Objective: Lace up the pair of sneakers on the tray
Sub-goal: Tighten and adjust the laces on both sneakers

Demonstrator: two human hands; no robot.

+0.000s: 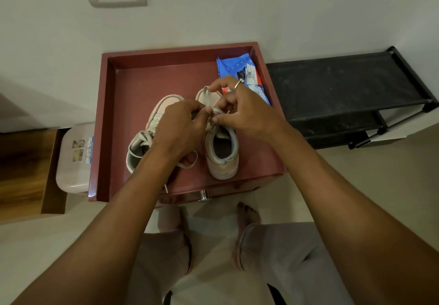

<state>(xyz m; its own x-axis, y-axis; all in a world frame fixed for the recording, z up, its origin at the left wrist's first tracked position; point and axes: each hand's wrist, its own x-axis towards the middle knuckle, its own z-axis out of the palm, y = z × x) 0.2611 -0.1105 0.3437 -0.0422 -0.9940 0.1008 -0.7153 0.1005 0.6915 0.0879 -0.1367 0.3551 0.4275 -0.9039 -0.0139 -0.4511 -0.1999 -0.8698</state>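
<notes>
Two pale pink and grey sneakers stand side by side, toes away from me, in a dark red tray [133,83]. The left sneaker [142,143] is partly behind my left wrist, and its loose lace trails toward the tray's near edge. Over the right sneaker [222,159], both hands work the grey lace [207,98], which loops up between them. My left hand [180,126] pinches the lace at the shoe's tongue. My right hand [242,112], a ring on one finger, pinches the lace loop from the other side.
A blue plastic packet [234,66] lies in the tray's far right corner. A black shoe rack [344,91] stands to the right, a pale stool [73,159] and a wooden board [23,174] to the left. My bare feet are just below the tray's near edge.
</notes>
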